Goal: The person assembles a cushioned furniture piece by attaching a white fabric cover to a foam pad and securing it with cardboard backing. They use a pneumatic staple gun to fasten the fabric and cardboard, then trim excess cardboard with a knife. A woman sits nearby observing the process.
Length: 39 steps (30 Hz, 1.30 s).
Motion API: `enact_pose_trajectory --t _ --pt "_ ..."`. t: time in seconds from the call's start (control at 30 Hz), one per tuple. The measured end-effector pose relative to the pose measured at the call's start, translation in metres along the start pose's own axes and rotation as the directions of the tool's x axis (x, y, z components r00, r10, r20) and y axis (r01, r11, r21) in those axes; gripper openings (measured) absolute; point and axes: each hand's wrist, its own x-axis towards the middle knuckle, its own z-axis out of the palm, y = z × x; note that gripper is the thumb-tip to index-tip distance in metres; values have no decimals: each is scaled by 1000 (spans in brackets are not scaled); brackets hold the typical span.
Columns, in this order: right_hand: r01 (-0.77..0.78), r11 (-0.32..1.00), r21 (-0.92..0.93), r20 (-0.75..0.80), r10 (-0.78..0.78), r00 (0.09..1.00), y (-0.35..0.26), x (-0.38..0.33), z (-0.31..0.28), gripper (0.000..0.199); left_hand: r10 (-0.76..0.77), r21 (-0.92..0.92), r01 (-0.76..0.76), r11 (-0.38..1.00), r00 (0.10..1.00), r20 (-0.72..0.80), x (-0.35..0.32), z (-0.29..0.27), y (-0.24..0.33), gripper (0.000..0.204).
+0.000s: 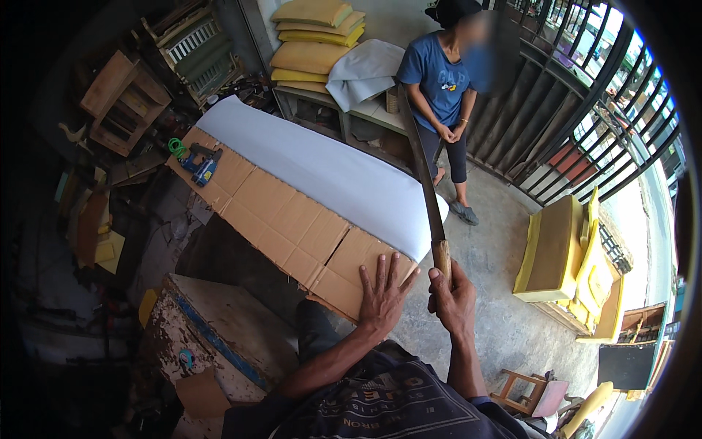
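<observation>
Right hand (pixel 452 294) wrapped tight round the wooden handle of a long knife (pixel 418 157), grip fully closed on it; the blade runs up and away along the near end of a white foam slab (pixel 322 172). Blade edge lies at or just beside the foam's end face; cannot tell whether it has bitten in. Left hand (pixel 382 293) flat, fingers spread, pressing down on the flattened cardboard sheet (pixel 281 219) that lies under the foam, just beside the foam's near corner, holding nothing. Foam and cardboard rest along the desk, slab reaching far to the upper left. Judged progress: slab looks whole along its length, no offcut visible by it, so any trimming at this end seems only just set up, with the cut itself left to do. Further out: a blue power tool (pixel 202 167) on the far end of the cardboard, stacked yellow cushions (pixel 311 40) behind, a person in a blue shirt (pixel 437 80) standing by, hands clasped, yellow foam seat pieces (pixel 556 252) on the floor to the right.
</observation>
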Motion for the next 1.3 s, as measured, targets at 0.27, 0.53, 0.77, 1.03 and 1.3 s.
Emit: enact_pose_trajectory --t 0.27,0.53,0.77,1.03,1.3 --pt "104 968 -226 -68 -122 990 6 -17 6 66 36 -148 -53 988 992 -117 -7 1 -6 61" --pt "229 906 -356 75 -217 973 1 10 62 66 141 -746 -332 577 941 -309 -34 6 -64 37" --pt "516 736 -439 171 -495 852 9 52 167 60 -811 -936 32 351 510 -286 -149 24 -221 27" --pt "542 263 -798 369 -498 785 31 91 257 59 -718 -462 689 -559 -681 -146 -407 86 -302 42" --pt "560 456 -692 368 -443 817 10 102 276 56 -507 -304 407 -862 -714 483 -431 140 -132 61"
